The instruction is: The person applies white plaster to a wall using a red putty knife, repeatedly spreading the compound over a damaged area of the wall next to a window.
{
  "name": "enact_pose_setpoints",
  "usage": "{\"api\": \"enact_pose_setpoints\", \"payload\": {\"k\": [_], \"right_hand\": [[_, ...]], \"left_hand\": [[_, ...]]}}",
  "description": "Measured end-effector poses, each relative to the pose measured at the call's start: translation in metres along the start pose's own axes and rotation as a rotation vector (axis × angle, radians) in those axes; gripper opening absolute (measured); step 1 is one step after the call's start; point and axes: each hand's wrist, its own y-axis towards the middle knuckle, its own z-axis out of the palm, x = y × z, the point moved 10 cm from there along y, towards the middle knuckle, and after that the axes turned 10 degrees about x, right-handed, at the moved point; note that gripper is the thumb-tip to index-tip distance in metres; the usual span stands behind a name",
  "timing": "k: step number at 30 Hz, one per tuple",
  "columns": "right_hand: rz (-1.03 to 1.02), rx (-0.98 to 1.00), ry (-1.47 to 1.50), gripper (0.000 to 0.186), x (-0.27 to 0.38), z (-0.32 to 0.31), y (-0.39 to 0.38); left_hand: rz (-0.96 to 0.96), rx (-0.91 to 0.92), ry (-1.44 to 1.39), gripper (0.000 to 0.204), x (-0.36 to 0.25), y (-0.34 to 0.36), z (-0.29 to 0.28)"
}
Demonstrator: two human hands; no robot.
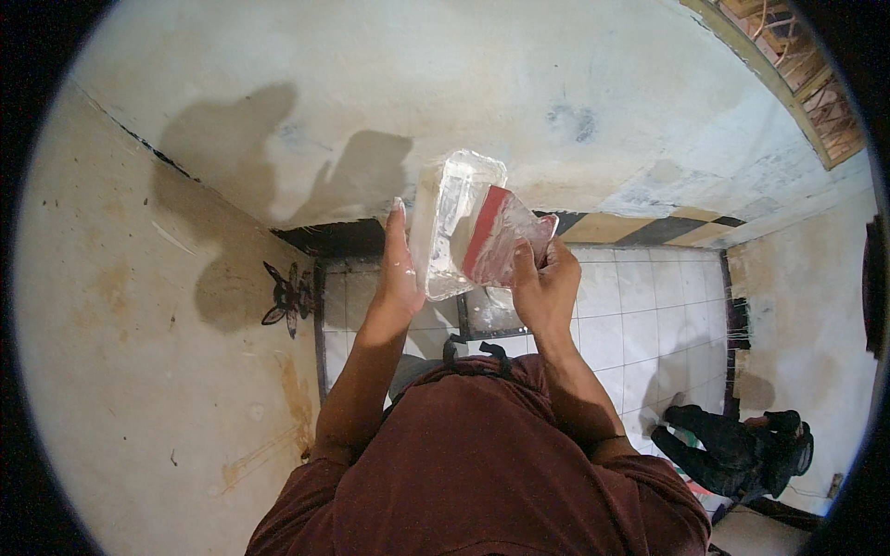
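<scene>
My left hand (400, 269) supports a clear rectangular plastic tub (432, 227) from its left side, thumb pointing up and the other fingers hidden behind it. White paste coats the inside of the tub. In my right hand (550, 283) is a flat putty spreader (505, 236), pinched at its right end with the thumb on top. Its face is smeared with white paste and a red band runs along its left part. The spreader slants over the right side of the tub. White smears also mark my left fingertips.
A patchy wall (445, 83) stands ahead, with black-and-tan tiles (621, 229) along its base. Another stained wall (120, 306) rises at left. White floor tiles (640, 324) lie below. A dark clothed shape (742, 449), perhaps a person, is at lower right. A framed opening (788, 56) is at upper right.
</scene>
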Motion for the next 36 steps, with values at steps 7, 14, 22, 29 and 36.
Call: {"api": "enact_pose_setpoints", "payload": {"k": [7,14,22,29,36], "right_hand": [[-0.009,-0.018,-0.034,0.021,0.002,0.007,-0.001],[-0.040,0.030,0.014,0.021,-0.012,0.012,0.008],[0.070,0.125,0.213,0.018,-0.027,0.021,0.013],[0.110,0.082,0.510,0.018,-0.027,0.020,0.011],[0.082,0.092,0.426,0.018,-0.035,0.029,0.016]], "left_hand": [[0.062,0.011,0.021,0.069,0.007,0.002,-0.012],[0.074,-0.061,0.183,0.066,-0.004,-0.009,0.009],[0.089,0.082,0.071,0.064,0.019,0.006,-0.011],[0.080,0.052,-0.123,0.063,0.025,0.006,-0.026],[0.084,-0.013,0.196,0.067,0.019,-0.003,-0.005]]}}
